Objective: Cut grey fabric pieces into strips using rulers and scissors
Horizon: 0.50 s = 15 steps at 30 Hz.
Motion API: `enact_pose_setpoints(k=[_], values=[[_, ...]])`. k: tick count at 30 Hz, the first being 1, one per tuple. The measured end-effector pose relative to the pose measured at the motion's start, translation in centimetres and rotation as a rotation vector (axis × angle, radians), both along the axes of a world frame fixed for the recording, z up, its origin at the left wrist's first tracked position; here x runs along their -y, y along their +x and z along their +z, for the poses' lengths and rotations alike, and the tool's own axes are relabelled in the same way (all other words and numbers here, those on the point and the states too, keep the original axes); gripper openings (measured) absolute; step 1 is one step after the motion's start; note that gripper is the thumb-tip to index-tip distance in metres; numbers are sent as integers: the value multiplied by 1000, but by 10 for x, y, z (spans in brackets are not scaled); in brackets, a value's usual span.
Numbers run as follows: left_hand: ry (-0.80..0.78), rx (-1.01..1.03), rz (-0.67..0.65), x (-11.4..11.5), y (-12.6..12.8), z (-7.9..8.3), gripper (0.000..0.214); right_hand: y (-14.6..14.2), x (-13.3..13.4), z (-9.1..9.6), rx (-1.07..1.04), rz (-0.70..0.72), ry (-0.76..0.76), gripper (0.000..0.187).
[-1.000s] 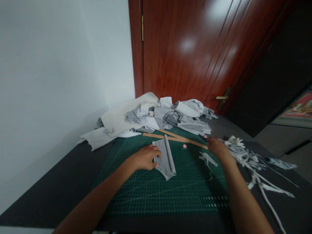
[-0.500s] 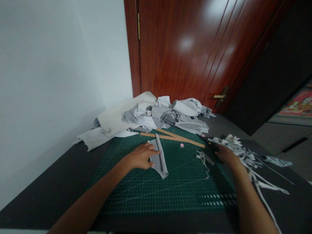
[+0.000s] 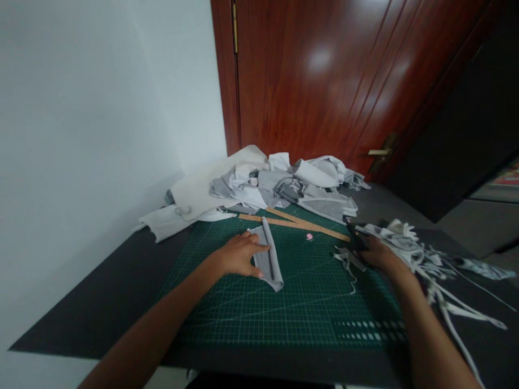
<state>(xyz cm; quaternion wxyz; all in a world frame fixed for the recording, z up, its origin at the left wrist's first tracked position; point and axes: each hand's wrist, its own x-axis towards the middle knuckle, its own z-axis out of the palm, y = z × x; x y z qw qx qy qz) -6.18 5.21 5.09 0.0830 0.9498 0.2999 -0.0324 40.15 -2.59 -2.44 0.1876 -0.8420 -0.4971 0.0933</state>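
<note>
My left hand (image 3: 242, 255) lies with its fingers spread on a small grey piece of cloth (image 3: 268, 259). The long right edge of that cloth is folded over into a narrow strip. At the right side of the green cutting mat (image 3: 292, 319), my right hand (image 3: 379, 254) has its fingers closed around what look like dark scissors (image 3: 355, 232); the grip is in shadow and partly hidden. Thin cloth scraps (image 3: 346, 261) lie on the mat just left of this hand.
Two crossing wooden rulers (image 3: 300, 222) and a small pink clip (image 3: 310, 236) lie on the mat. Heaped grey and white cloth (image 3: 279, 183) fills the back, near a red-brown door (image 3: 300, 97). Cut strips (image 3: 405, 248) are piled on the dark table (image 3: 133, 292) at right.
My right hand has closed in on the dark scissors, which now point more away from me. My left thumb and forefinger have spread wider on the cloth. The view has shifted slightly.
</note>
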Motion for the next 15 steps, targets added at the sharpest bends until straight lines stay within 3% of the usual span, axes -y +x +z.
enact_pose_setpoints(k=[3,5,9,15], values=[[-10,-3,-2,-3,-4,-2,82,-3,-2,10,-183,-104,-23,34],[-27,2,-5,-5,-6,-4,83,-11,-1,17,-428,-82,24,24],[-51,23,-15,-9,-8,-7,85,-50,-2,26,-853,-8,216,30],[-81,44,-26,-14,-11,-11,84,-124,-1,50,-1564,-68,440,35]])
